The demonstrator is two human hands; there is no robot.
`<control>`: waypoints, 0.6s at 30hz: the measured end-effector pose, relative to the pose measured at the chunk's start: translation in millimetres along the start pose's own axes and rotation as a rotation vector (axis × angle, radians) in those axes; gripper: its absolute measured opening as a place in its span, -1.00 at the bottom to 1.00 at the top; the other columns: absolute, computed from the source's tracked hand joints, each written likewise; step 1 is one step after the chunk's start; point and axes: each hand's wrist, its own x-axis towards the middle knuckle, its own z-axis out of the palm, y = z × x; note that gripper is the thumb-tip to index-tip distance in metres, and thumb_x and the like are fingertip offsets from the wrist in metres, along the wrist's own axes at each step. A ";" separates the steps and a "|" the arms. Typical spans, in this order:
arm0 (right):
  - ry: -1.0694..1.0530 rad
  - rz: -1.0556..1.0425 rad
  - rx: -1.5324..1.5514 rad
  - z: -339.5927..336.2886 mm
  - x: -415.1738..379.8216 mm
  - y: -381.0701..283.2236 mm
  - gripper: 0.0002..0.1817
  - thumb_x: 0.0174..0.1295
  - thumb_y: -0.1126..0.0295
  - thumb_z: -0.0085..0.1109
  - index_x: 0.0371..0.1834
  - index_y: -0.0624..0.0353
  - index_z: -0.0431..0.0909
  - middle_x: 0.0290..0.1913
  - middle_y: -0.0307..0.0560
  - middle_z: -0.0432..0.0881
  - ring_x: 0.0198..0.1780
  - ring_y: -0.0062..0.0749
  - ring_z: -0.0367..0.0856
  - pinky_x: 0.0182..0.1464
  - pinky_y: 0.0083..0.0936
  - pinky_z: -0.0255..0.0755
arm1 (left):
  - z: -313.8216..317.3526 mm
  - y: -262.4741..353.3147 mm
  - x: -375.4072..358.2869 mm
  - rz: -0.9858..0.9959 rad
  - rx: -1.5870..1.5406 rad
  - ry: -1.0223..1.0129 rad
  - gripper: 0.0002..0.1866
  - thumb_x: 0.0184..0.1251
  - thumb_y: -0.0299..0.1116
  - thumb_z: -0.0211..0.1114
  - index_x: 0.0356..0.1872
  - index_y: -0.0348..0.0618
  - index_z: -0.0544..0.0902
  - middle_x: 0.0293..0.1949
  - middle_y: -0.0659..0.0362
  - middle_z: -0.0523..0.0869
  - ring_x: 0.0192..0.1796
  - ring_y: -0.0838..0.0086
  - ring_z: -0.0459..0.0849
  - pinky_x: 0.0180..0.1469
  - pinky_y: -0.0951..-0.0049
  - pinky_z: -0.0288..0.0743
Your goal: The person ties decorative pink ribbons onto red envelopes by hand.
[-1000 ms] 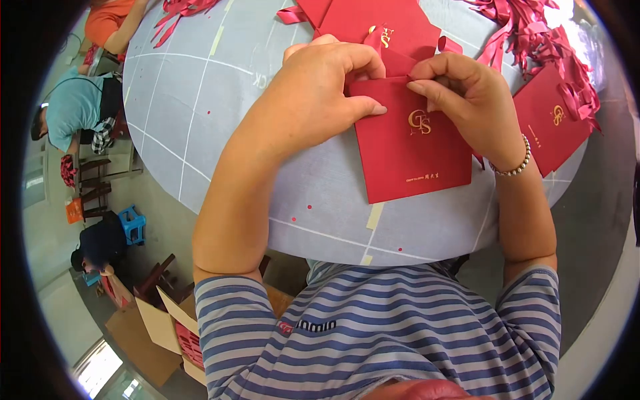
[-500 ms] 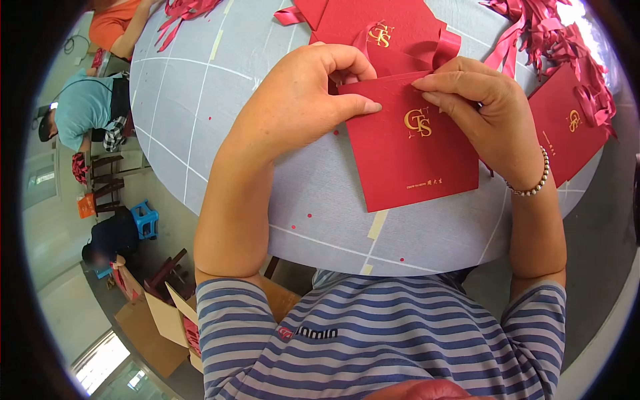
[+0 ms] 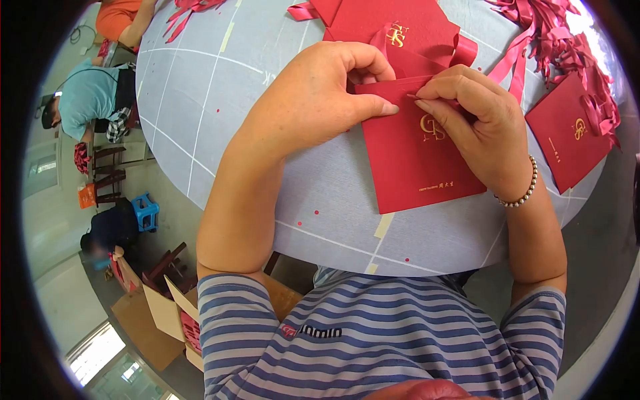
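A red paper gift bag [image 3: 427, 163] with a gold logo and small gold lettering is tilted slightly over the near part of the table. My left hand [image 3: 333, 93] pinches its upper left edge, thumb on the front and the fingers curled behind the rim, partly hidden. At the upper front my right hand [image 3: 477, 123] is closed, thumb and forefinger pinching a small red tip that looks like a ribbon end. A ribbon loop [image 3: 465, 52] rises behind the bag's top edge. The right fingers cover part of the logo.
More red bags [image 3: 413, 20] lie just beyond my hands, and another bag [image 3: 570, 133] lies at the right. Red ribbons [image 3: 550, 40] are heaped at the far right of the round table [image 3: 320, 230]. Other people, stools and an open carton [image 3: 163, 310] are at the left.
My right thumb and forefinger have moved down from the bag's top edge onto its front, with a small red tip now showing between them. My left hand keeps its pinch.
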 end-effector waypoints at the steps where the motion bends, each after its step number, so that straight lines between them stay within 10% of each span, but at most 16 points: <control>1: -0.002 -0.003 0.004 1.5 0.0 -0.8 -0.91 0.22 0.50 0.35 -0.25 0.24 0.67 -0.36 -0.07 0.64 -0.34 -0.25 0.67 -0.26 -0.45 0.54 | 0.9 1.2 -0.6 0.024 0.016 0.015 -0.74 0.09 -0.50 0.55 -0.19 -0.21 0.70 -0.30 0.35 0.65 -0.22 0.65 0.55 -0.08 0.58 0.50; 13: 0.035 0.066 -0.052 6.0 -0.3 -13.9 -0.93 0.19 0.54 0.35 -0.29 0.26 0.67 -0.34 -0.05 0.67 -0.33 -0.21 0.70 -0.29 -0.44 0.56 | 10.8 11.4 -7.1 0.161 0.209 0.165 -0.74 0.03 -0.50 0.58 -0.26 -0.27 0.70 -0.32 0.26 0.71 -0.23 0.57 0.61 -0.07 0.52 0.56; 18: 0.133 -0.229 -0.305 15.4 -1.6 -7.9 -0.84 0.04 0.57 0.27 -0.27 0.23 0.63 -0.31 -0.08 0.62 -0.32 -0.21 0.66 -0.29 -0.40 0.57 | 12.5 14.2 -6.4 0.126 0.181 0.182 -0.78 0.03 -0.52 0.56 -0.30 -0.27 0.69 -0.35 0.26 0.71 -0.25 0.57 0.61 -0.11 0.52 0.56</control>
